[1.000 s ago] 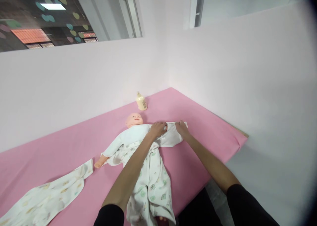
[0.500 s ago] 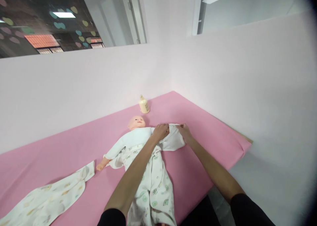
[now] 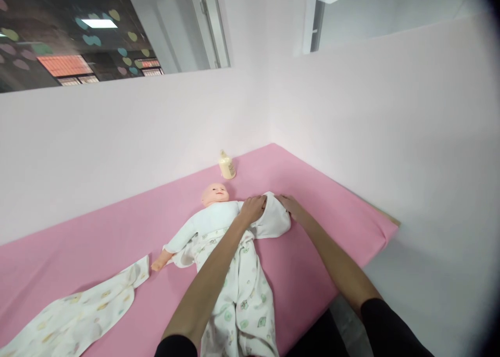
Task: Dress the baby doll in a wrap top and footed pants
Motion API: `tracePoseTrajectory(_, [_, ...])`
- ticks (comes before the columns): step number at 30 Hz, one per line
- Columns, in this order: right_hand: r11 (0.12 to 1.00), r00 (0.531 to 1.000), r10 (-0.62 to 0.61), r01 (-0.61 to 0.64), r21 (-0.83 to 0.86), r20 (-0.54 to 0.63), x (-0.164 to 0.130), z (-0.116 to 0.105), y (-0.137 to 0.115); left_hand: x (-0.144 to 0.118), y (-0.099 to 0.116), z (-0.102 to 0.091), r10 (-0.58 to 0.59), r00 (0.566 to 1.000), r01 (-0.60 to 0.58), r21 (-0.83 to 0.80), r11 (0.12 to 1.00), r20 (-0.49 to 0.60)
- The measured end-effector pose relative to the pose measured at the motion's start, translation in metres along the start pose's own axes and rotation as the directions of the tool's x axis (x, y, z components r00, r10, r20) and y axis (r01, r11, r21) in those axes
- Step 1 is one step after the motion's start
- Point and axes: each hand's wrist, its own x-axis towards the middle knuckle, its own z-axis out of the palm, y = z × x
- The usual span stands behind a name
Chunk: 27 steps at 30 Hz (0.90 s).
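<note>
A baby doll [image 3: 216,193] lies on its back, dressed in a white top [image 3: 213,216] and white trousers [image 3: 250,299] with a green print. Beside its torso, a loose white part of the clothing [image 3: 274,219] spreads out to the right. My left hand [image 3: 253,209] is closed on this cloth near the doll's shoulder, its fingertips partly hidden. At the cloth's upper right edge, my right hand [image 3: 288,205] holds the fabric with its fingers bent over the rim. The doll's arm on that side is hidden; its other hand [image 3: 161,260] sticks out of the sleeve.
A pink padded surface [image 3: 312,273] carries everything and meets white walls [image 3: 117,154] at the back and right. A cream pump bottle [image 3: 227,165] stands behind the doll's head. Another printed baby garment [image 3: 86,310] lies flat at the lower left.
My right hand has shifted from a pinch on the cloth's top edge to a flatter hold. The cloth between my hands now bulges upward. The left hand stays nearly where it was.
</note>
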Motion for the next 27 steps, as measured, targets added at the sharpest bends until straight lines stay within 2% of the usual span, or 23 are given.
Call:
tracePoseTrajectory(3, [0.999,0.998,-0.053,0.053,0.0,0.021,-0.001,-0.011,0.001,0.0,0.0,-0.001,0.0,1.0,0.0,-0.009,1.0,0.007])
tracePoseTrajectory(6, [0.995,0.994,-0.099,0.099,-0.001,-0.04,0.0,-0.025,0.002,-0.001,0.0,-0.003,0.001,1.0,0.0,-0.023,1.0,0.003])
tracePoseTrajectory(12, [0.997,0.989,-0.064,0.069,0.027,-0.136,0.01,-0.042,0.01,-0.004,-0.003,-0.007,0.023,1.0,-0.022,-0.087,0.996,0.003])
tracePoseTrajectory(17, [0.999,0.979,0.004,0.007,0.05,-0.205,0.017,-0.045,0.017,-0.005,-0.008,-0.009,0.034,0.999,-0.037,-0.183,0.982,-0.02])
tracePoseTrajectory(21, [0.999,0.978,0.027,-0.019,0.04,-0.209,0.018,-0.042,0.022,-0.005,-0.009,-0.011,-0.021,0.999,0.004,-0.317,0.949,-0.05])
tracePoseTrajectory(24, [0.999,0.966,0.028,-0.036,-0.029,-0.258,0.02,-0.04,0.025,-0.007,-0.008,-0.012,-0.032,0.998,0.014,-0.349,0.937,-0.045])
tracePoseTrajectory(27, [0.987,0.934,0.001,-0.057,-0.147,-0.356,0.022,-0.038,0.026,-0.009,-0.007,-0.014,0.004,1.0,-0.016,-0.404,0.914,-0.031])
